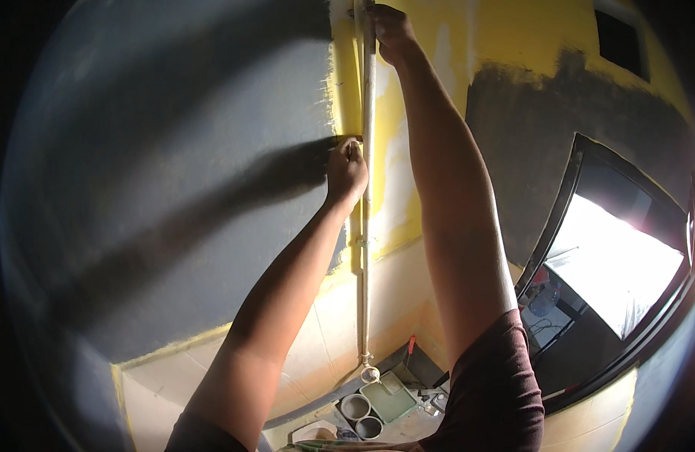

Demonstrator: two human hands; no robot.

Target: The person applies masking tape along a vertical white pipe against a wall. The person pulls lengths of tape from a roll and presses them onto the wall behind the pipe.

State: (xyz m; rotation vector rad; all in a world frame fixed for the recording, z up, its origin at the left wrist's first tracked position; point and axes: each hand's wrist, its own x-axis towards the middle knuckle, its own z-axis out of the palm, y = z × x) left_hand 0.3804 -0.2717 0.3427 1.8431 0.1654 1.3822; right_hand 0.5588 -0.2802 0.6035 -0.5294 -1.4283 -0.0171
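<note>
A thin pale pipe (369, 105) runs down the wall corner, between the dark grey wall (174, 151) and a yellow-painted strip (347, 90). My left hand (347, 169) is raised against the wall just left of the pipe. Its fingers are pinched together, and whatever they hold is too small to make out. Higher up, my right hand (394, 32) reaches to the top of the pipe with its fingers bent closed at it. What those fingers hold, if anything, is hard to see there.
Below, a counter holds round pots (355, 407), a greenish rectangular tray (391, 398) and a red-handled tool (411, 344). To the right is a dark-framed opening (573, 173) with a bright white sheet (615, 260). A dark square recess (622, 44) sits high right.
</note>
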